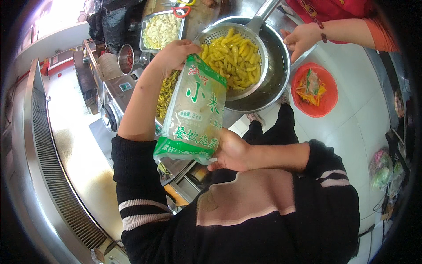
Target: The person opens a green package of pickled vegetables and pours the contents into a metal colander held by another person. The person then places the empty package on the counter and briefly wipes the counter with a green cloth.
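Note:
A green and clear plastic pouch (197, 109) bearing printed writing is held between my two hands. My left hand (176, 54) grips its upper end, right at the rim of a perforated metal strainer (263, 71). From below, my right hand (232, 151) holds the lower end, its fingers partly hidden behind the pouch. Yellow-green pickled chili peppers (235, 56) fill much of the strainer. Under it, a wide steel basin (278, 85) holds dark liquid. The pouch hides whatever lies behind it, and I cannot tell whether its upper end is cut open.
A co-worker's hand (301, 39) is by the basin's right side. Chopped dark-green vegetables (166, 99) lie left of the pouch. A tray of pale slices (161, 31) and red-handled scissors (181, 12) are farther back. On the floor stands a red plastic basin (329, 99) with scraps.

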`<state>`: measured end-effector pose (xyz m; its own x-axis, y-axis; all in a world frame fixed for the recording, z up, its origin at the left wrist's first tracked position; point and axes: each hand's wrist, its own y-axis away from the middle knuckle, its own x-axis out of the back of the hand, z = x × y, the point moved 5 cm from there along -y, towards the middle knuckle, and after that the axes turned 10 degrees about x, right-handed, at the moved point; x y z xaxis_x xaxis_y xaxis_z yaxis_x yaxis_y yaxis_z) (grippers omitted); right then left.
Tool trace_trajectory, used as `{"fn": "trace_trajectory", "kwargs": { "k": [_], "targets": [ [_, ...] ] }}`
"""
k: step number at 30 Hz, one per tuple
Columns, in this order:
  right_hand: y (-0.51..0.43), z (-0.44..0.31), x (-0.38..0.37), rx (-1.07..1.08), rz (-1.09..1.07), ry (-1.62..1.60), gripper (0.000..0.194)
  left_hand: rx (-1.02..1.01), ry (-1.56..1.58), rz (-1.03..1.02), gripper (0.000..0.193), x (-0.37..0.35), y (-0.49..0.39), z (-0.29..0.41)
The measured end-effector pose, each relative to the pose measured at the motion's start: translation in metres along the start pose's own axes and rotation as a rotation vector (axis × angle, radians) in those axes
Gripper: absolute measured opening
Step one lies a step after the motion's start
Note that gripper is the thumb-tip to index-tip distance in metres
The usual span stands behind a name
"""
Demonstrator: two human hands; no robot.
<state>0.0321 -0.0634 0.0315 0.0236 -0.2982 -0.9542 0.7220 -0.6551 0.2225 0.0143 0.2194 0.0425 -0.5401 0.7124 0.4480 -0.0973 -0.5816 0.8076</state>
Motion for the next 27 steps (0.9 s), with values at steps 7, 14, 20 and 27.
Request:
{"fn": "trace_trajectory", "kwargs": {
  "k": [7,14,20,27],
  "targets": [
    [0.024,-0.023,-0.01,0.083,-0.034,0.075,0.055,0.079,0.102,0.016,0.023,0.022,-0.018,-0.018],
    [0.083,-0.064,-0.039,0.273,0.107,0.683,0.035,0.162,0.286,-0.04,0.023,0.028,-0.022,-0.051],
    [0.095,-0.135,-0.083,0.536,0.368,1.349,0.039,0.052,0.217,-0.08,0.021,0.04,-0.025,-0.089],
    [0.066,-0.171,-0.151,0.787,0.564,1.7,0.048,0.009,0.363,-0.22,0.022,0.038,-0.041,-0.143]
  ]
}}
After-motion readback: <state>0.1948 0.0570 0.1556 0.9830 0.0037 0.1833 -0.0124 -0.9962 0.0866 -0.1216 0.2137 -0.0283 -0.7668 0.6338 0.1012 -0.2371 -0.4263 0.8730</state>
